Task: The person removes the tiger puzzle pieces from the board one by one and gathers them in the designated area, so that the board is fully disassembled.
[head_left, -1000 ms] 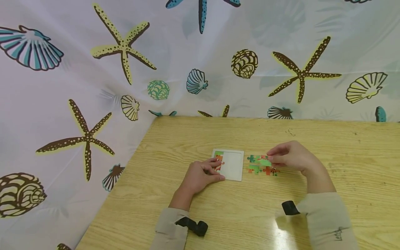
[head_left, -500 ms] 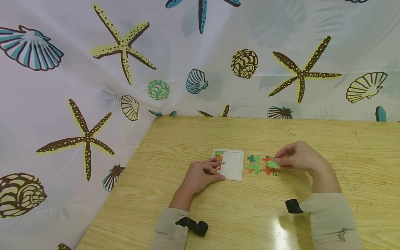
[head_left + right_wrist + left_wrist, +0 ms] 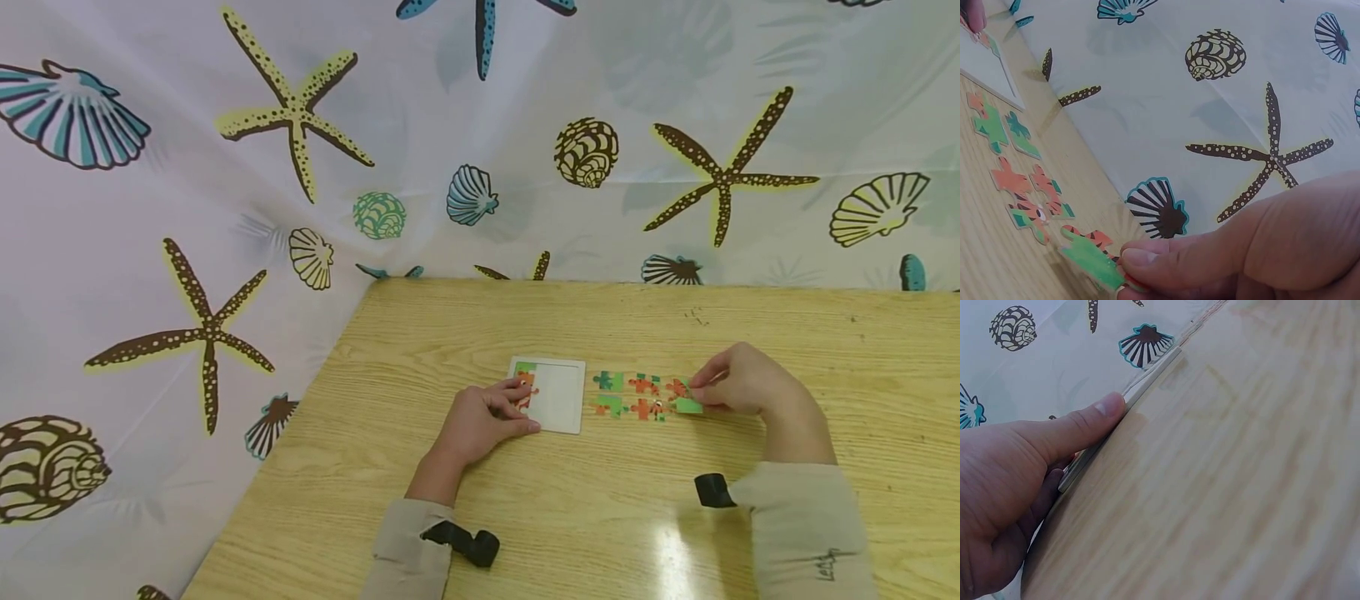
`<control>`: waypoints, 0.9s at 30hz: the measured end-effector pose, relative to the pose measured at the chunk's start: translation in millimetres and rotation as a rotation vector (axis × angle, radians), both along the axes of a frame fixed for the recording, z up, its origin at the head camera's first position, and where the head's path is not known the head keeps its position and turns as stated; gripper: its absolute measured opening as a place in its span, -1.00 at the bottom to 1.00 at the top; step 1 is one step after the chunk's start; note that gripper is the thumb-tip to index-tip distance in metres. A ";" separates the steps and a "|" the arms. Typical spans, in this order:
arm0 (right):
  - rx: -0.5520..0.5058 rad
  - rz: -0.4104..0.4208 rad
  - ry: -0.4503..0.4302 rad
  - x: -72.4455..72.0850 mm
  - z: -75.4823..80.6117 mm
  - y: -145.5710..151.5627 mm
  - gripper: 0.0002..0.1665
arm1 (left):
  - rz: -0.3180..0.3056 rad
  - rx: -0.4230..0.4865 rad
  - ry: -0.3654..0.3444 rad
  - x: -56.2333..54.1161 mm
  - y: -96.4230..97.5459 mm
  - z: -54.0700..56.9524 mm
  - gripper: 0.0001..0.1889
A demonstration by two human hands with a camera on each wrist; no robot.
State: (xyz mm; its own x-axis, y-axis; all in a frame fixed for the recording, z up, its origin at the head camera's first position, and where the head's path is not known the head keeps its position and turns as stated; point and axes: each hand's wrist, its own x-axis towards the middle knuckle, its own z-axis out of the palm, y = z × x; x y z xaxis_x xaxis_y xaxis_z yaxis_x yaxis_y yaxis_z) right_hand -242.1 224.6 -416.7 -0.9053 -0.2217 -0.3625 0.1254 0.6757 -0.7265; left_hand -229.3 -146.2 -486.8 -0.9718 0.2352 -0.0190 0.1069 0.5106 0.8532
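Observation:
My left hand (image 3: pixel 480 425) holds the near left corner of a white puzzle tray (image 3: pixel 561 398), its thumb along the near edge and its fingers over the left side. Orange-and-green puzzle pieces (image 3: pixel 526 390) fill the left part of the tray, partly covered by those fingers. To the right of the tray, my right hand (image 3: pixel 746 383) pinches a green puzzle piece (image 3: pixel 1094 262) between thumb and fingers, tilted close over the table. An orange striped piece (image 3: pixel 677 387) shows just behind it, partly hidden by the green one.
Several loose puzzle pieces, among them a green one (image 3: pixel 613 407) and an orange one (image 3: pixel 643 383), lie in two rows between the tray and my right hand. The wooden table (image 3: pixel 600 508) ends at a shell-and-starfish curtain (image 3: pixel 525 242) at the back and left.
My right hand has moved to the right with the green piece, from above the loose pieces to the right end of their rows, uncovering several. My left hand has stayed on the tray.

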 end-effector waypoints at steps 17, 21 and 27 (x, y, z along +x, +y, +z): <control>-0.047 -0.164 -0.125 -0.9 -7.6 7.8 -0.82 | -0.012 0.022 0.002 -2.3 5.0 2.1 -0.88; -0.034 -0.190 -0.117 0.7 -7.1 7.1 -0.81 | -0.012 0.011 0.003 -1.9 4.7 1.5 -0.88; 0.050 -0.160 -0.075 2.2 -4.6 4.3 -0.78 | -0.006 0.009 0.012 0.7 2.0 0.2 -0.88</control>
State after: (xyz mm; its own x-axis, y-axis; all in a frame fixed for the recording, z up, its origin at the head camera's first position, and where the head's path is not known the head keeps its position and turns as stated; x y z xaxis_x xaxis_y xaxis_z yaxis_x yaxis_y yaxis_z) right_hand -239.9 229.0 -421.3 -0.8976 -0.0564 -0.4373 0.2870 0.6780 -0.6767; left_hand -228.6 -144.1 -486.6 -0.9704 0.2413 -0.0054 0.1200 0.5019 0.8565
